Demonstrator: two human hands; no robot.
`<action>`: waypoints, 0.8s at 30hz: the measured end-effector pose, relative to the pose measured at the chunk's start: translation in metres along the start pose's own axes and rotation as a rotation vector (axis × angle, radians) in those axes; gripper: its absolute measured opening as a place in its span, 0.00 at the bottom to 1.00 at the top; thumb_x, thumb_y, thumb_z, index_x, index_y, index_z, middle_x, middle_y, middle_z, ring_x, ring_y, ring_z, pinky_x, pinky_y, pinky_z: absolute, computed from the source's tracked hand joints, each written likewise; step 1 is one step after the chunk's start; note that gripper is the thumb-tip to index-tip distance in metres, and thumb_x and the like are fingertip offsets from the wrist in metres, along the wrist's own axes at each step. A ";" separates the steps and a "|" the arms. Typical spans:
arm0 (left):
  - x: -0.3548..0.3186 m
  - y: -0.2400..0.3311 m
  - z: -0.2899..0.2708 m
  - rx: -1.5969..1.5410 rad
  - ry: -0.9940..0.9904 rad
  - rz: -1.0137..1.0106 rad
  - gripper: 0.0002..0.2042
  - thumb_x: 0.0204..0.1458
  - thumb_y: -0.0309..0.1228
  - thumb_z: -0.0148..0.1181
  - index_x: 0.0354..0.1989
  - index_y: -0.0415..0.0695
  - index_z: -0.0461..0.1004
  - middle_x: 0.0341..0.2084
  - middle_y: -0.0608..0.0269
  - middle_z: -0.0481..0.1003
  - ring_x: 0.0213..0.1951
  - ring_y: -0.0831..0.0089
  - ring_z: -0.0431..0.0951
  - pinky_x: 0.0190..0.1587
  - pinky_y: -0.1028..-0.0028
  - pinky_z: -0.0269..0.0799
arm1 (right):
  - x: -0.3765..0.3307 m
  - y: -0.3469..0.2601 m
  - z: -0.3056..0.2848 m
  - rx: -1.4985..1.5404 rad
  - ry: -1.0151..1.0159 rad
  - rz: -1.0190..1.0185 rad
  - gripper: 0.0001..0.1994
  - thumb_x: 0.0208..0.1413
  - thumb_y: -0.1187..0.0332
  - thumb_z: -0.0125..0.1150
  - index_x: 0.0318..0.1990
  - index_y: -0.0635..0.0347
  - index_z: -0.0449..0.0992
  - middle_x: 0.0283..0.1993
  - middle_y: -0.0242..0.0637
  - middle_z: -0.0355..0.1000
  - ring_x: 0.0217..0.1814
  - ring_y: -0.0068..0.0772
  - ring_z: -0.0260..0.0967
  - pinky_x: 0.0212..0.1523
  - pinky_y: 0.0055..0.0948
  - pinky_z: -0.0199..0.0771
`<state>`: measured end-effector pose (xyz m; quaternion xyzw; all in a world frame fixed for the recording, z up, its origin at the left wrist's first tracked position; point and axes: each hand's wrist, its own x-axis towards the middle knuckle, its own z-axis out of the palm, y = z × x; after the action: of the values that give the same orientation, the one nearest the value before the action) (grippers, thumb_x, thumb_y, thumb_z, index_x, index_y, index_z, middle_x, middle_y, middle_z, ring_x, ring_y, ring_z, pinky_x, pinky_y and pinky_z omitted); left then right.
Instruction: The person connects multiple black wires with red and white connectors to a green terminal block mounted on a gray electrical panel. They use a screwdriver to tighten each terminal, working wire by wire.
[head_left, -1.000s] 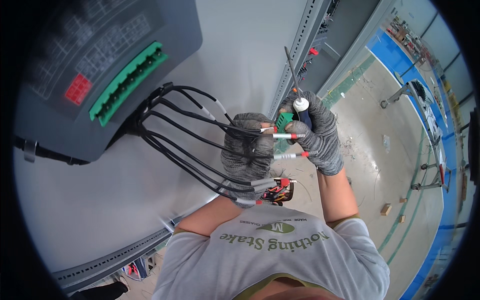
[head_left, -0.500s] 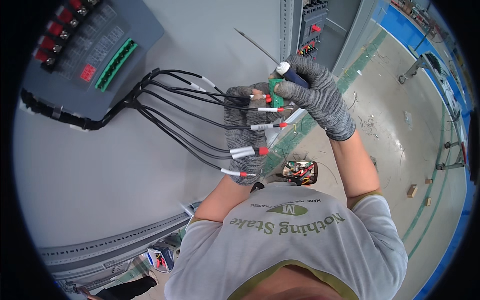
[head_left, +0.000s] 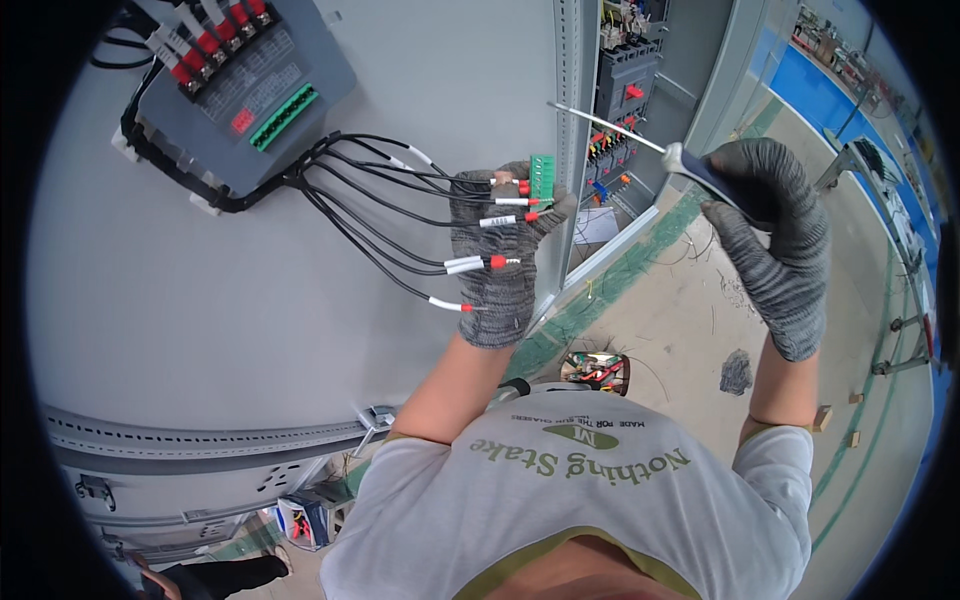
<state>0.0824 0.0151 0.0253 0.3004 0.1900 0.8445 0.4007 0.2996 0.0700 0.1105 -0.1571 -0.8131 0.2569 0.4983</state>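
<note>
My left hand [head_left: 495, 255], in a grey knit glove, holds a green terminal block plug [head_left: 542, 180] by its edge, with the tips of several black wires [head_left: 400, 215] lying across the palm. These wires wear white marker sleeves and red ferrules; the upper ones reach the plug, while the lower ones end loose over the glove and wrist. Off to the right, my gloved right hand [head_left: 775, 240] is closed around the dark handle of a screwdriver [head_left: 690, 165]. Its long shaft points up and left, apart from the plug.
A grey device [head_left: 250, 85] with a green socket strip [head_left: 284, 117] sits on the grey panel at upper left. Circuit breakers [head_left: 630, 85] stand inside the cabinet beyond my hands. A tool container [head_left: 595, 370] lies on the floor, and a wheeled cart [head_left: 880, 190] is at far right.
My right hand has moved right and away from the plug, carrying the screwdriver. My left hand keeps the plug, now more exposed. The view has shifted, showing more of the grey device.
</note>
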 end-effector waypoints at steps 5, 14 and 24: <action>0.006 -0.013 -0.009 0.330 -0.016 0.148 0.10 0.59 0.29 0.52 0.44 0.37 0.63 0.42 0.48 0.70 0.41 0.58 0.76 0.46 0.58 0.78 | 0.016 -0.030 -0.007 -0.399 -0.107 -0.237 0.15 0.45 0.83 0.61 0.42 0.62 0.77 0.40 0.42 0.73 0.43 0.40 0.73 0.42 0.32 0.73; 0.016 -0.017 -0.014 0.200 0.026 0.165 0.09 0.59 0.28 0.50 0.42 0.34 0.63 0.41 0.47 0.70 0.42 0.58 0.77 0.46 0.57 0.79 | 0.004 -0.034 0.018 -0.526 -0.112 -0.186 0.15 0.46 0.76 0.62 0.44 0.56 0.76 0.39 0.43 0.72 0.40 0.45 0.73 0.38 0.35 0.75; 0.021 -0.022 -0.018 0.228 0.048 0.234 0.12 0.56 0.30 0.56 0.44 0.40 0.64 0.43 0.48 0.70 0.41 0.54 0.77 0.46 0.54 0.78 | 0.000 -0.044 0.030 -0.640 -0.183 -0.146 0.17 0.46 0.78 0.61 0.47 0.57 0.75 0.43 0.44 0.72 0.40 0.43 0.74 0.38 0.33 0.76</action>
<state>0.0724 0.0438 0.0068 0.3439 0.2581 0.8651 0.2584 0.2733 0.0259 0.1247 -0.2232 -0.9029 -0.0346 0.3656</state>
